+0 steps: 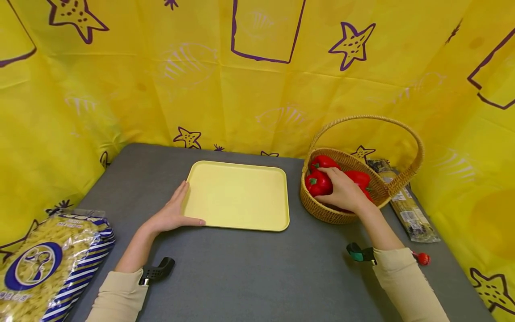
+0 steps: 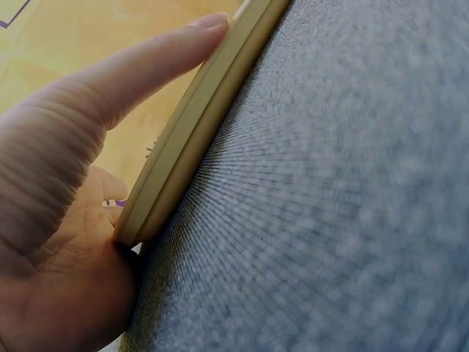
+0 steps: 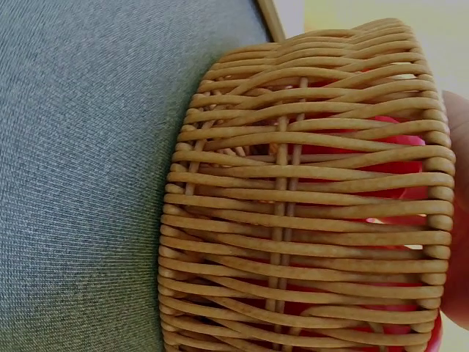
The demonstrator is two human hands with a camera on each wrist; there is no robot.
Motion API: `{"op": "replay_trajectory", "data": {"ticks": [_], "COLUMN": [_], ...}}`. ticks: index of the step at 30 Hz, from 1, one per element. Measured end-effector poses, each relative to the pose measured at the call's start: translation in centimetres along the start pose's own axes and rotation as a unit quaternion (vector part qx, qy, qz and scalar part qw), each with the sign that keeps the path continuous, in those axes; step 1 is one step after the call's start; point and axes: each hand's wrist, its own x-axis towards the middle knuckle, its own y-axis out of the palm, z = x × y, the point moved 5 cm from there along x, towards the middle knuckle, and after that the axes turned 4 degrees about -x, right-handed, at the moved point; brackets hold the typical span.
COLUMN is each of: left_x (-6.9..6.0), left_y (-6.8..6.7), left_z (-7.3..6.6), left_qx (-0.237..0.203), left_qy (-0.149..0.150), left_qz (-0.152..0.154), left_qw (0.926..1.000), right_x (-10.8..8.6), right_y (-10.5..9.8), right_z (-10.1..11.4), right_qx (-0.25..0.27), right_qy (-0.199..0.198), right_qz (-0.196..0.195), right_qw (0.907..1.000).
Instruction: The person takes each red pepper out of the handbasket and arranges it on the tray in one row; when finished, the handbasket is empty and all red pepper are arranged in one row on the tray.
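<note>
A pale yellow tray (image 1: pixel 237 197) lies on the grey table. My left hand (image 1: pixel 170 217) rests at its left front corner, fingers straight along the left side and thumb on the front rim. The left wrist view has this hand (image 2: pixel 66 176) against the tray's edge (image 2: pixel 190 132). Inside the wicker basket (image 1: pixel 327 213), my right hand (image 1: pixel 346 190) has fingers and thumb around a red pepper (image 1: pixel 318 183); its palm side is hidden. Other red vegetables (image 1: pixel 358 178) lie beside it. From the right wrist, the basket wall (image 3: pixel 308 213) hides most of the hand (image 3: pixel 458 213).
A large bag of pasta (image 1: pixel 52 268) lies at the left. Right of the basket, under its tall handle (image 1: pixel 366 117), is a long clear package (image 1: pixel 410 214). A small red item (image 1: pixel 423 258) shows beside the right sleeve. Yellow patterned cloth (image 1: pixel 249 98) hangs behind the table.
</note>
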Motion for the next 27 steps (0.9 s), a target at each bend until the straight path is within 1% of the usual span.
{"op": "replay_trajectory", "data": {"ticks": [4,11,15,22,27], "left_x": [-0.1,-0.2,-0.2,-0.2,-0.2], "left_y": [0.0,0.1,0.1,0.0,0.0], "left_z": [-0.2,-0.3,-0.2,0.0,0.0], "left_qx": [-0.001,-0.001,0.0,0.004,0.002], "left_qy": [-0.001,-0.003,-0.003,-0.009,-0.01], "left_qz": [0.0,-0.002,0.0,-0.001,0.0], "left_qw": [1.0,1.0,1.0,0.9999,1.0], "right_x": [-0.3,-1.1,-1.4,-1.6,-1.7], "right_y": [-0.5,-1.3,-1.6,-2.1,-2.5], "right_z": [0.1,-0.1,0.0,0.8,1.5], "right_qx": [0.022,0.062,0.086,0.133,0.169], "right_qy": [0.009,0.06,0.078,0.108,0.14], "right_qz": [-0.016,-0.039,-0.049,-0.045,-0.04], "right_qw": [0.9996,0.9955,0.992,0.9842,0.9748]}}
